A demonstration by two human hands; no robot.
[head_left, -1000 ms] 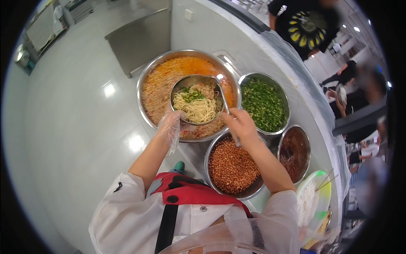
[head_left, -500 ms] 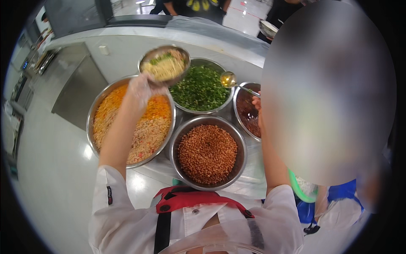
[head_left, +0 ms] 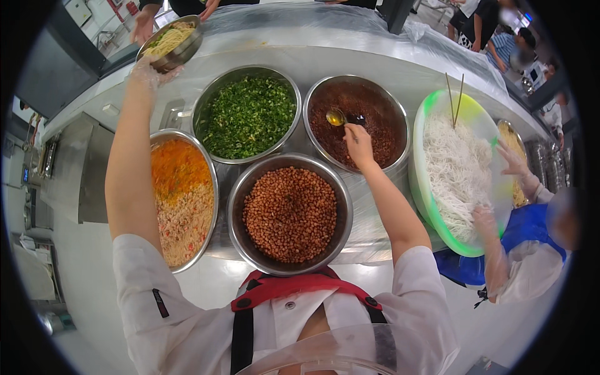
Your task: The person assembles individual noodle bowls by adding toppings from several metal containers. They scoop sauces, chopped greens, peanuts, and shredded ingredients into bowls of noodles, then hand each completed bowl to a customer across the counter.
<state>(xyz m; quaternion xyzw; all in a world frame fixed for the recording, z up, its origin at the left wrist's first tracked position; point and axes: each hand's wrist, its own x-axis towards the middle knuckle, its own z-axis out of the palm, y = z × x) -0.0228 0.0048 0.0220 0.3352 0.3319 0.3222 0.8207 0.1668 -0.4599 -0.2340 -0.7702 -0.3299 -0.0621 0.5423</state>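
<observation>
My gloved left hand (head_left: 150, 73) is closed on the underside of a steel bowl (head_left: 184, 51) at the far left. Noodles (head_left: 167, 40) with chopped greens fill that bowl. Another person's bare hand (head_left: 144, 24) reaches beside its rim, fingers spread. My bare right hand (head_left: 358, 144) grips the handle of a ladle (head_left: 336, 117), whose cup carries yellowish liquid. The ladle hangs over a steel basin (head_left: 400, 153) of dark red-brown sauce (head_left: 331, 140); whether it touches the sauce I cannot tell.
Nearby stand steel basins of chopped greens (head_left: 247, 112), brown kernels (head_left: 289, 214) and orange-and-tan minced topping (head_left: 181, 206). On the right, a co-worker's gloved hands (head_left: 486, 222) work at a green-rimmed tub (head_left: 425, 215) of white noodles with chopsticks (head_left: 455, 103). Plastic sheeting (head_left: 294, 28) covers the far ledge.
The noodle bowl has moved away from me and left, toward the person across the ledge. My right hand has brought the ladle over the sauce basin. The view has turned right.
</observation>
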